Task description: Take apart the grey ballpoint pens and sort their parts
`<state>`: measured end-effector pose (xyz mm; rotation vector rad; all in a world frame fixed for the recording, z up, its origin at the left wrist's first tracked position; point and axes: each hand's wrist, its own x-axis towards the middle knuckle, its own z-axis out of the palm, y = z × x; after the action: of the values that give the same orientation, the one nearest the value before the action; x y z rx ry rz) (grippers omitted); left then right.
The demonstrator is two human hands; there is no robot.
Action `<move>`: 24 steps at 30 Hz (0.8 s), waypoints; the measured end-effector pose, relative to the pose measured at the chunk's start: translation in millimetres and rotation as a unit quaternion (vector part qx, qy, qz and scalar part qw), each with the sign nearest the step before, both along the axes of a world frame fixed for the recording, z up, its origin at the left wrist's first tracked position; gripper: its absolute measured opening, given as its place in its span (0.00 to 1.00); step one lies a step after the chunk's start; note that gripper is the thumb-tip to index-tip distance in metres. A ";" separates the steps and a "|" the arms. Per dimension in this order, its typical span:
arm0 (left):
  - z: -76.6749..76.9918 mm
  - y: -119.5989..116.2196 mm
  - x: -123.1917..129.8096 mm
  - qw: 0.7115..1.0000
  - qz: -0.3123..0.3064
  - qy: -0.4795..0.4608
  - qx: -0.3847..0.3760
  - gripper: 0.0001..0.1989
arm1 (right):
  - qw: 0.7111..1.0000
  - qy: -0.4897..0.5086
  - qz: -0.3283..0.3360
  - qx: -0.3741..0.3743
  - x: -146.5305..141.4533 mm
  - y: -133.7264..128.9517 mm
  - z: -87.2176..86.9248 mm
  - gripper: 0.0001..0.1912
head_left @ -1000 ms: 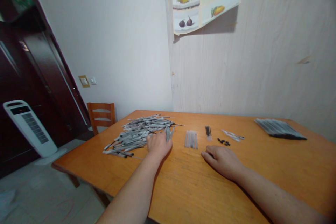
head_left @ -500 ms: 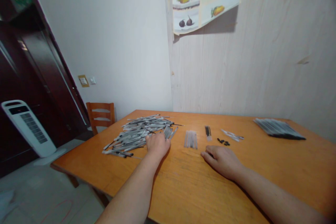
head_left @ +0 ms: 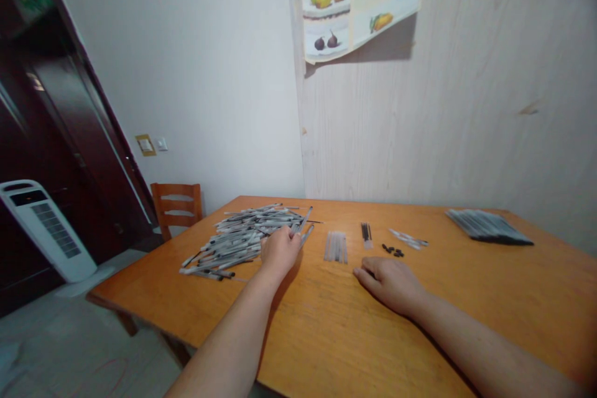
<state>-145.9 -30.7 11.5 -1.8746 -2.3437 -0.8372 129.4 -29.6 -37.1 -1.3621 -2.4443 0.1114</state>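
Observation:
My left hand is closed on a pen with a clear barrel and a dark end, which sticks up past the thumb. It is at the right edge of a large loose pile of similar pens. My right hand rests on the table, fingers loosely bent, thumb apart from the index finger, nothing visible in it. Between and beyond the hands lie a row of clear tubes, a small row of black-ended sticks and several small black caps.
A few pale, pen-like pieces lie behind the caps. A neat stack of pens sits at the right of the wooden table. Behind the table's left side stands a chair; a white tower fan is on the floor.
My left hand has closed on a pen, lifting its end above the pile at the right edge. My right hand stays in place on the table. The view has shifted slightly.

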 end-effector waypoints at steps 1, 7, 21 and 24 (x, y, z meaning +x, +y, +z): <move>2.2 2.4 2.5 0.999 -0.012 -0.042 0.016 0.15 | 1.000 0.001 0.000 0.001 -0.2 -0.3 0.3 0.21; 22.0 16.7 32.6 0.886 -0.123 -0.440 0.081 0.12 | 1.000 0.002 0.002 0.005 -0.5 -1.8 2.5 0.20; 1.2 10.4 103.0 0.549 -0.211 -0.808 -0.046 0.09 | 0.998 0.062 0.007 0.008 2.4 -4.0 2.7 0.17; -0.1 8.2 102.8 0.546 -0.236 -0.802 -0.062 0.08 | 0.987 0.160 0.002 -0.012 2.5 1.7 -0.4 0.17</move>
<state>-43.1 -22.5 11.4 -1.9030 -1.9282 -3.8204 131.8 -27.9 -37.5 -1.2411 -2.1825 0.3350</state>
